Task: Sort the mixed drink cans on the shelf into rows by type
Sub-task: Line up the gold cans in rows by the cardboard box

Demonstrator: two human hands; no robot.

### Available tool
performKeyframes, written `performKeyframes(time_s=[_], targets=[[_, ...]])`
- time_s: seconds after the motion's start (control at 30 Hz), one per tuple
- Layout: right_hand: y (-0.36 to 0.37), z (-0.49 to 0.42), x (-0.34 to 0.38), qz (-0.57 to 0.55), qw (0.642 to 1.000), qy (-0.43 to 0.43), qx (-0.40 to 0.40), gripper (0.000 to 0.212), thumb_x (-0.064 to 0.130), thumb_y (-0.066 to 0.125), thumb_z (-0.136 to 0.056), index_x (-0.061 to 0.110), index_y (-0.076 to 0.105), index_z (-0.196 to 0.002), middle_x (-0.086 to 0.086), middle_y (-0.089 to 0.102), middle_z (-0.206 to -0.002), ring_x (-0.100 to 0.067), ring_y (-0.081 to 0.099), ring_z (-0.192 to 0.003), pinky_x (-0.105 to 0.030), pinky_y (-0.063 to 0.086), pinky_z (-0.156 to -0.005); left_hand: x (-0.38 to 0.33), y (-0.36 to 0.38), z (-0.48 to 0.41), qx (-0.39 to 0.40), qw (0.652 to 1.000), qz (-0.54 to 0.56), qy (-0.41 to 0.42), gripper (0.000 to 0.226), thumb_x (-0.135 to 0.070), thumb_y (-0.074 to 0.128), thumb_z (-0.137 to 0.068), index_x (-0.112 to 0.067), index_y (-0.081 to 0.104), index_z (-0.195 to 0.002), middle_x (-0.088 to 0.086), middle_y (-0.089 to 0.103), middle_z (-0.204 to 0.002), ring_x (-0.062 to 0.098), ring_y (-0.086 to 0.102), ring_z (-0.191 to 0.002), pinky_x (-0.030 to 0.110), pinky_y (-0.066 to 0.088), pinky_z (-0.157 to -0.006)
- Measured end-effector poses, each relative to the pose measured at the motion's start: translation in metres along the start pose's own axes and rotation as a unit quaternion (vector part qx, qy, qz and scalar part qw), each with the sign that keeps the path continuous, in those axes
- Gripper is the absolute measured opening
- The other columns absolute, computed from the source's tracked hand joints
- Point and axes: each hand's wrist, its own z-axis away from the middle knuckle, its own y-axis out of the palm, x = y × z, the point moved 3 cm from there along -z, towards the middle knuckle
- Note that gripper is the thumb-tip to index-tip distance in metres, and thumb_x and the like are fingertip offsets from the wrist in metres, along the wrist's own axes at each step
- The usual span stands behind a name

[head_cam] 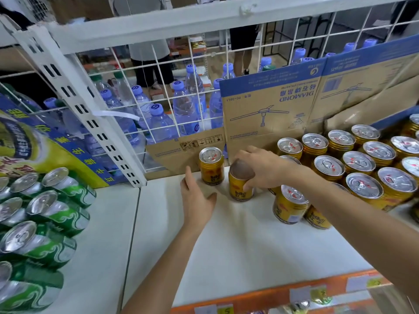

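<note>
My right hand (263,167) grips a gold can (240,189) from above, its fingers curled over the lid; the can stands on the white shelf (226,241). Just behind and to its left stands another gold can (212,166) by the cardboard. My left hand (196,198) is flat and relaxed on the shelf beside these two cans, holding nothing. Several gold cans (358,168) stand packed in rows at the right. Green cans (56,214) stand in rows at the far left.
A cardboard box (272,109) leans against the white wire back panel (158,91), with water bottles (186,105) behind it. A perforated white upright (90,114) divides the shelf bays. An orange price rail (283,295) runs along the front edge. People stand beyond the rack.
</note>
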Motion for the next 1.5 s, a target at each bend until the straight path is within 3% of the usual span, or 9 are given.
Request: performKeyframes(time_s=[0.13, 0.33, 0.53, 0.63, 0.77, 0.9, 1.13, 1.3, 1.5], targets=[[0.010, -0.001, 0.010, -0.054, 0.998, -0.030, -0.001, 0.077, 0.029, 0.083, -0.068, 0.027, 0.042, -0.133, -0.004, 0.045, -0.119, -0.024, 0.048, -0.114, -0.036, 0.045, -0.095, -0.003, -0.007, 0.021, 0.043, 0.996, -0.049, 0.060, 0.080, -0.022, 0.078, -0.073, -0.012, 0.036, -0.140, 0.008, 0.038, -0.138, 0.023, 0.031, -0.130, 0.015, 0.022, -0.097], [0.023, -0.009, 0.038, -0.080, 0.991, -0.105, -0.021, 0.074, 0.025, 0.081, -0.070, 0.025, 0.045, -0.135, -0.002, 0.044, -0.132, -0.019, 0.039, -0.124, -0.030, 0.036, -0.104, -0.014, -0.014, 0.025, 0.083, 0.995, -0.002, 0.046, 0.069, -0.040, 0.081, -0.069, -0.019, 0.049, -0.126, 0.002, 0.058, -0.121, 0.020, 0.049, -0.114, 0.029, 0.045, -0.088], [0.018, -0.006, 0.034, -0.100, 0.990, -0.097, 0.008, 0.076, 0.020, 0.076, -0.078, 0.025, 0.036, -0.142, -0.002, 0.039, -0.139, -0.016, 0.032, -0.131, -0.020, 0.025, -0.104, -0.004, -0.016, 0.027, 0.094, 0.995, -0.006, 0.036, 0.072, -0.040, 0.081, -0.068, -0.024, 0.046, -0.129, 0.000, 0.062, -0.117, 0.021, 0.059, -0.105, 0.037, 0.051, -0.087], [0.009, 0.000, 0.026, -0.057, 0.994, -0.088, 0.008, 0.069, 0.020, 0.071, -0.083, 0.023, 0.036, -0.142, -0.002, 0.042, -0.139, -0.015, 0.035, -0.127, -0.012, 0.022, -0.093, 0.002, -0.013, 0.030, 0.087, 0.995, -0.025, 0.032, 0.074, -0.038, 0.081, -0.068, -0.021, 0.044, -0.131, 0.002, 0.063, -0.116, 0.023, 0.059, -0.106, 0.039, 0.050, -0.086], [0.004, 0.010, 0.014, -0.018, 0.999, -0.048, 0.018, 0.059, 0.021, 0.066, -0.085, 0.024, 0.042, -0.139, -0.001, 0.048, -0.136, -0.017, 0.045, -0.120, -0.023, 0.034, -0.096, 0.000, -0.010, 0.026, 0.083, 0.996, -0.041, 0.010, 0.073, -0.045, 0.079, -0.069, -0.017, 0.047, -0.128, 0.003, 0.063, -0.116, 0.023, 0.058, -0.105, 0.038, 0.050, -0.087], [0.007, 0.024, 0.005, 0.017, 0.999, -0.022, 0.035, 0.056, 0.027, 0.064, -0.086, 0.025, 0.042, -0.138, 0.001, 0.046, -0.137, -0.016, 0.044, -0.122, -0.019, 0.033, -0.091, -0.001, -0.008, 0.022, 0.075, 0.996, -0.049, 0.012, 0.072, -0.045, 0.079, -0.070, -0.018, 0.047, -0.128, 0.003, 0.063, -0.116, 0.023, 0.059, -0.105, 0.036, 0.049, -0.086], [-0.005, 0.052, -0.003, 0.036, 0.999, -0.001, 0.011, 0.055, 0.032, 0.064, -0.086, 0.027, 0.042, -0.137, -0.001, 0.049, -0.128, -0.020, 0.047, -0.118, -0.033, 0.042, -0.097, 0.001, -0.004, 0.019, 0.049, 0.998, -0.050, 0.001, 0.071, -0.045, 0.079, -0.069, -0.017, 0.049, -0.127, 0.003, 0.064, -0.114, 0.024, 0.059, -0.102, 0.036, 0.049, -0.085], [-0.009, 0.074, -0.014, 0.024, 1.000, 0.005, -0.011, 0.053, 0.029, 0.066, -0.083, 0.029, 0.046, -0.132, 0.001, 0.052, -0.118, -0.015, 0.049, -0.104, -0.026, 0.042, -0.083, 0.004, -0.006, 0.019, 0.053, 0.998, -0.041, 0.004, 0.073, -0.037, 0.080, -0.071, -0.017, 0.046, -0.132, 0.003, 0.063, -0.120, 0.024, 0.057, -0.108, 0.037, 0.048, -0.091], [-0.006, 0.093, -0.019, 0.081, 0.997, 0.008, 0.019, 0.065, 0.035, 0.065, -0.085, 0.036, 0.031, -0.141, 0.004, 0.036, -0.143, -0.017, 0.031, -0.134, -0.027, 0.038, -0.097, 0.006, -0.006, 0.019, 0.091, 0.995, -0.041, 0.018, 0.088, -0.032, 0.084, -0.065, -0.015, 0.038, -0.137, 0.008, 0.060, -0.119, 0.027, 0.052, -0.112, 0.039, 0.047, -0.091]])
